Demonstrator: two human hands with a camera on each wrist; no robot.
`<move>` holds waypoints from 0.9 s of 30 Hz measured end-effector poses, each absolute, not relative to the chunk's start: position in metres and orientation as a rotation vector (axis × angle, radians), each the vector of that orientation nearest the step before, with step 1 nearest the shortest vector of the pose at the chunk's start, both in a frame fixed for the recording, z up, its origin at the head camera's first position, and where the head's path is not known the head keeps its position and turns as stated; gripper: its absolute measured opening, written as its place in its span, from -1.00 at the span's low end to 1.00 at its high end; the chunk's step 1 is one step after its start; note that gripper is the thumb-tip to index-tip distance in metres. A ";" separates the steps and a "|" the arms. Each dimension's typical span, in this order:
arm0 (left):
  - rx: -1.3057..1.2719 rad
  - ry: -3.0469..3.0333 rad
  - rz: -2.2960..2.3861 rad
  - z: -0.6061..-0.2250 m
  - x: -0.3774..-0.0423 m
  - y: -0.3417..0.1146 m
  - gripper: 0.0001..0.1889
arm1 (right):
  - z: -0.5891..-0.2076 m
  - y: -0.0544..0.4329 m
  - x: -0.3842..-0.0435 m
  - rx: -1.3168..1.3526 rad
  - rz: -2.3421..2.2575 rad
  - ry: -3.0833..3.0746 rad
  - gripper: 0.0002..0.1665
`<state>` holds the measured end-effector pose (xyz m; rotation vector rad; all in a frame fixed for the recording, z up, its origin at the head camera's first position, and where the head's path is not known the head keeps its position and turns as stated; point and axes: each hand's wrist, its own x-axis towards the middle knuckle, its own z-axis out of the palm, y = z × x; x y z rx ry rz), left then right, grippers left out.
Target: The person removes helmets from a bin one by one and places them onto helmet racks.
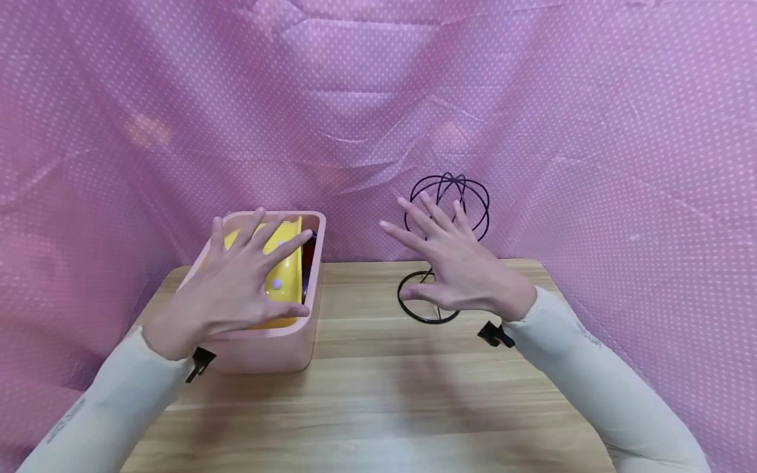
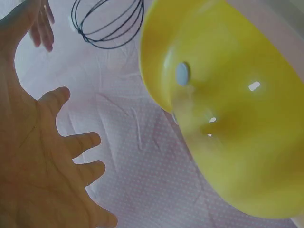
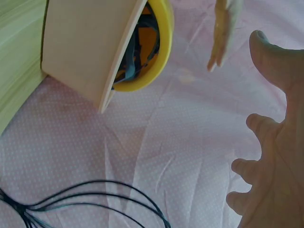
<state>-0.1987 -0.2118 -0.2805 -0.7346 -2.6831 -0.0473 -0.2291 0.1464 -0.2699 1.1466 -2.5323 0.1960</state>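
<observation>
A yellow hard hat [image 1: 290, 266] sits inside a pale pink bin [image 1: 260, 355] at the left of the table. In the left wrist view its glossy shell [image 2: 237, 109] fills the right side; dark straps [image 3: 135, 57] show inside it in the right wrist view. My left hand [image 1: 230, 282] hovers over the bin, fingers spread, holding nothing, and hides part of the hat. My right hand [image 1: 458, 269], also spread and holding nothing, is in front of a black wire stand [image 1: 454, 179] with a rounded top and ring base. Whether it touches the stand is not visible.
The wooden table [image 1: 367, 394] carries the bin at left and the wire stand at back right. Pink dotted cloth [image 1: 367, 118] hangs behind the table and along both sides. A dark item [image 1: 309, 256] lies in the bin beside the hat, mostly hidden.
</observation>
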 end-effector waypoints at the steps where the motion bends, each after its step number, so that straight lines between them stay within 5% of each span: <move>1: -0.721 -2.691 -0.049 -0.281 -0.199 -0.214 0.13 | -0.271 0.144 -0.230 1.151 0.204 -2.534 0.11; 27: -0.373 -2.895 -0.361 -0.317 -0.192 -0.298 0.24 | -0.296 0.063 -0.266 1.270 0.659 -2.626 0.15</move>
